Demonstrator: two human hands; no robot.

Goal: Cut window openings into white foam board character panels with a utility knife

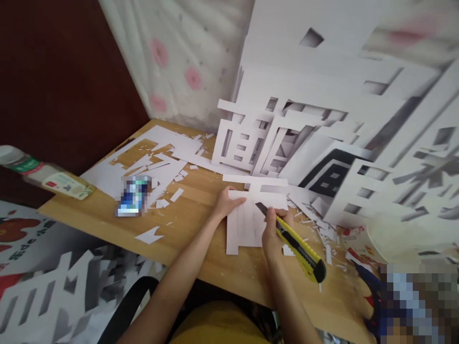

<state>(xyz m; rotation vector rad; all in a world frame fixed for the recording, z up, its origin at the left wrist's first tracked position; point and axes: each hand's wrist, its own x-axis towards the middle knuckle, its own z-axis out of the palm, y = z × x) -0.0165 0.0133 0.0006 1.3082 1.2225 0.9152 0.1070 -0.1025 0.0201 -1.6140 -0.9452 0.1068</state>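
Note:
A white foam-board piece with cut strips (250,224) is held over the wooden table in front of me. My left hand (228,203) grips its upper left corner, thumb on top. A yellow box cutter (296,243) with a dark blade is in my right hand (273,231), whose fingers are closed around it and also reach the board's right side. The blade tip points up and left, over the upper part of the board. Whether it touches the surface, I cannot tell.
Cut-out white characters (238,143) lean at the back right. A phone (133,196), a bottle (46,172) and a cut sheet (103,165) lie at left. White scraps (152,235) are scattered about. A paper tub (366,241) stands at right on the wooden table (201,210).

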